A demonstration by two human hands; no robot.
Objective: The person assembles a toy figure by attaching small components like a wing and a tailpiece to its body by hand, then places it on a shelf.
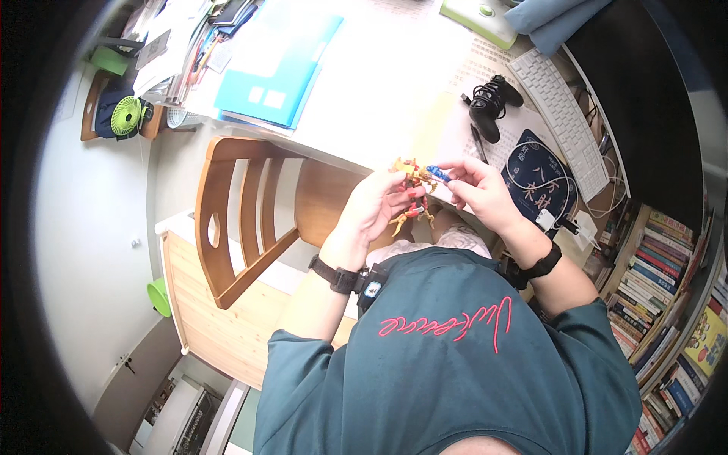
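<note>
My left hand (369,203) is closed around a small toy figure (416,205) in red and gold, with pointed gold limbs hanging below the fingers. Between the thumb and fingers of my right hand (489,196) is a small blue toy piece (437,173). The blue piece sits right beside the figure's gold upper part; whether they are joined I cannot tell. Both hands are raised over my lap, close to the table's edge. My fingers hide part of the figure.
On the white table (379,91) are a blue folder (277,72), a black game controller (489,110) with its cord, a white keyboard (561,114) and a dark blue mat (535,171) with a cable. A wooden chair (235,220) stands left; bookshelves (648,280) fill the right.
</note>
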